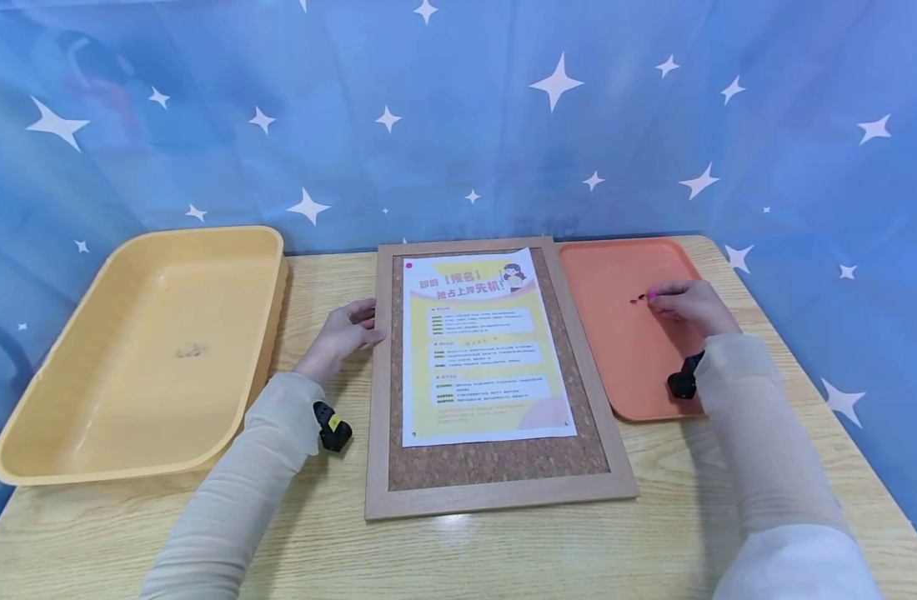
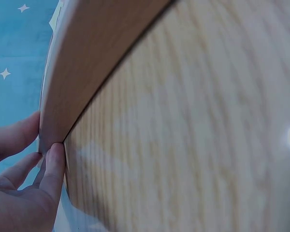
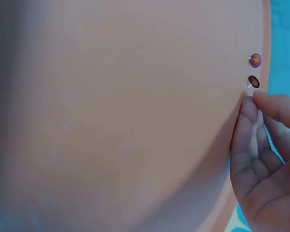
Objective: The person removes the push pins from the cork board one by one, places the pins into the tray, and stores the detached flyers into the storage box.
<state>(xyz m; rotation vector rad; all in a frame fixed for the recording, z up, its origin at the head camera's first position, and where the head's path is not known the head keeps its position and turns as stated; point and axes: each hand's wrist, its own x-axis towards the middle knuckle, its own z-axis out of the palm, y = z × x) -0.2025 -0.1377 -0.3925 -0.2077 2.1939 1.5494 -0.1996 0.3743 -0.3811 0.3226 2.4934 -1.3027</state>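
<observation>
A wood-framed corkboard (image 1: 496, 467) lies on the table with a yellow printed poster (image 1: 481, 358) on it. A pink thumbtack (image 1: 409, 266) sits in the poster's top left corner, and small dark marks show at its lower corners. My left hand (image 1: 346, 333) holds the left edge of the frame; in the left wrist view its thumb and fingertips meet the frame's side (image 2: 72, 87). Over the orange tray (image 1: 608, 358), my right hand (image 1: 687, 304) pinches a small pink thumbtack (image 1: 651, 294) at its fingertips. Two dark-rimmed thumbtacks (image 3: 253, 81) lie by those fingertips.
A large yellow basin (image 1: 143, 350) stands at the left, with a small dark heap (image 1: 191, 351) on its bottom. The wooden table (image 1: 503, 550) runs back to a blue curtain (image 1: 458, 125) with white stars. The tray lies close to the corkboard's right side.
</observation>
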